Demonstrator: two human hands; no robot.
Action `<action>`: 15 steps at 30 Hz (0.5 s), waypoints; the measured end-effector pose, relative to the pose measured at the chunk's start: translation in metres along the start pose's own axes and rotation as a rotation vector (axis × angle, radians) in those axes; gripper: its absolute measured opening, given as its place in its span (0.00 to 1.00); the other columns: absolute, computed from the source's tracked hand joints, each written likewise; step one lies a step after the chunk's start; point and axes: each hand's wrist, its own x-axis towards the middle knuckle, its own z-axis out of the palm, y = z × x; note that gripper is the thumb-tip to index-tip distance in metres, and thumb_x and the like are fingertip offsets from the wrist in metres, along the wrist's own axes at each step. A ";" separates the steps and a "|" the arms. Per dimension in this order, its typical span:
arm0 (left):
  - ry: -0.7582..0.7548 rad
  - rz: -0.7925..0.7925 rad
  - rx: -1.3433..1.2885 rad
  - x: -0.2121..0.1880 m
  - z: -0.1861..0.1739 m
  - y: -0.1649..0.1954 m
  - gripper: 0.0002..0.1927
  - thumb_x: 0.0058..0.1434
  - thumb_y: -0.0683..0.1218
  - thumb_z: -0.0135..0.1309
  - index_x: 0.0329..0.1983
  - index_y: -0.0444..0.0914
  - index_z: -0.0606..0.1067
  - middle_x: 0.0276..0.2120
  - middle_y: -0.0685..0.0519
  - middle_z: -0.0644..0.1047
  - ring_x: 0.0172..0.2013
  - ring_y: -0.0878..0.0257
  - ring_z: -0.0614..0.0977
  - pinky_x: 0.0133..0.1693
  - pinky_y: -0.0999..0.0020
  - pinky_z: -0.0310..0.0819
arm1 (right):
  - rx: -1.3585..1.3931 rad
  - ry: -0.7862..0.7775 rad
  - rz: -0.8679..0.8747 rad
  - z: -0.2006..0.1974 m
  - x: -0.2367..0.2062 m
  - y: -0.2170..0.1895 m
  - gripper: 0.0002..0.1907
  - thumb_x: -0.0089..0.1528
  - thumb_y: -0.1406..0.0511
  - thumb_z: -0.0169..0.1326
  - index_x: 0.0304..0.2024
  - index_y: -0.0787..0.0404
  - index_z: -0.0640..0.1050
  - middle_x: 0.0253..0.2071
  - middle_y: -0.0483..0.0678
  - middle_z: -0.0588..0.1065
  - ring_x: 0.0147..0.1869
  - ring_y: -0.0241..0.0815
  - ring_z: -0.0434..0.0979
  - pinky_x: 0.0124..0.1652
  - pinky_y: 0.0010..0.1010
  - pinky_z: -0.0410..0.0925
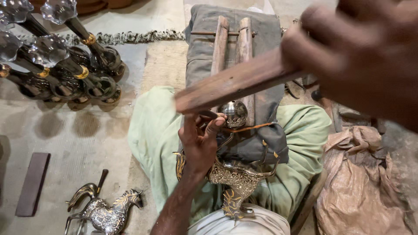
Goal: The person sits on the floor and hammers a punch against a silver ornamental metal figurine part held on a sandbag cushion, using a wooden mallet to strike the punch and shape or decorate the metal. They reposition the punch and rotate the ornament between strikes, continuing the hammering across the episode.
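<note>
- Head view, far left: we see a dark flat bar (32,183) lying on the concrete floor (87,143), and above it a cluster of dark metal stands with clear faceted glass knobs (56,52) leaning together.
- Lower left, a finished engraved metal horse figure (106,213) rests on the floor, well apart from our hands.
- At the centre, our left hand (199,141) presses its fingers together around a small chisel-like punch (209,114), its tip set against the round engraved metal ball (235,114) of an ornate brass-and-silver figure (237,180). The figure lies in our lap on pale green cloth (152,130), propped against a grey padded block with two wooden slats (230,43).
- To the right, our right hand (348,56), blurred and close to the camera, is closed in a fist-like grip on a flat wooden mallet stick (230,82), raised just above the punch.
- Far right, a crumpled tan sack (361,182) sits on the floor.
- We judge the step in hand to be chasing the pattern on the ball. The next blow calls for a steady punch angle and a light, square strike, so the tip does not skid across the curved metal.
</note>
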 end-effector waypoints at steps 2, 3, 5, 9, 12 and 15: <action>-0.015 0.008 -0.002 -0.002 -0.002 0.001 0.17 0.68 0.35 0.60 0.57 0.32 0.70 0.39 0.47 0.83 0.43 0.61 0.86 0.47 0.68 0.83 | 0.039 -0.019 0.062 0.004 -0.007 0.000 0.23 0.48 0.55 0.66 0.43 0.54 0.78 0.34 0.46 0.76 0.37 0.42 0.79 0.40 0.36 0.74; -0.018 -0.006 -0.002 -0.003 -0.003 0.002 0.17 0.68 0.35 0.60 0.57 0.32 0.69 0.39 0.48 0.83 0.43 0.62 0.86 0.46 0.68 0.83 | 0.151 -0.040 0.140 0.007 -0.012 -0.004 0.20 0.53 0.57 0.64 0.46 0.56 0.78 0.32 0.47 0.75 0.36 0.42 0.78 0.39 0.36 0.73; -0.032 0.018 0.032 0.000 -0.005 0.003 0.18 0.68 0.35 0.60 0.58 0.33 0.69 0.39 0.48 0.84 0.42 0.63 0.86 0.46 0.69 0.83 | 0.093 -0.008 0.135 0.011 -0.018 -0.006 0.17 0.57 0.57 0.63 0.46 0.56 0.78 0.32 0.47 0.76 0.35 0.41 0.76 0.39 0.37 0.73; -0.055 0.017 0.033 0.000 -0.006 0.004 0.17 0.68 0.35 0.59 0.58 0.33 0.69 0.40 0.48 0.84 0.44 0.63 0.86 0.47 0.70 0.82 | -0.035 0.028 0.027 0.017 -0.022 -0.009 0.21 0.56 0.55 0.63 0.48 0.57 0.79 0.39 0.50 0.79 0.38 0.42 0.75 0.38 0.37 0.73; -0.082 0.070 0.050 0.001 -0.009 0.003 0.16 0.69 0.35 0.58 0.58 0.34 0.69 0.42 0.47 0.84 0.45 0.64 0.86 0.47 0.71 0.82 | -0.130 0.011 0.019 0.017 -0.031 -0.013 0.17 0.58 0.54 0.61 0.47 0.53 0.79 0.40 0.45 0.79 0.39 0.41 0.76 0.36 0.38 0.73; -0.086 0.030 0.103 -0.001 -0.013 0.002 0.16 0.68 0.35 0.58 0.56 0.34 0.71 0.42 0.47 0.85 0.44 0.64 0.87 0.41 0.73 0.82 | -0.050 -0.034 0.034 0.015 -0.036 -0.020 0.20 0.57 0.58 0.63 0.50 0.55 0.80 0.44 0.48 0.79 0.40 0.42 0.75 0.37 0.38 0.73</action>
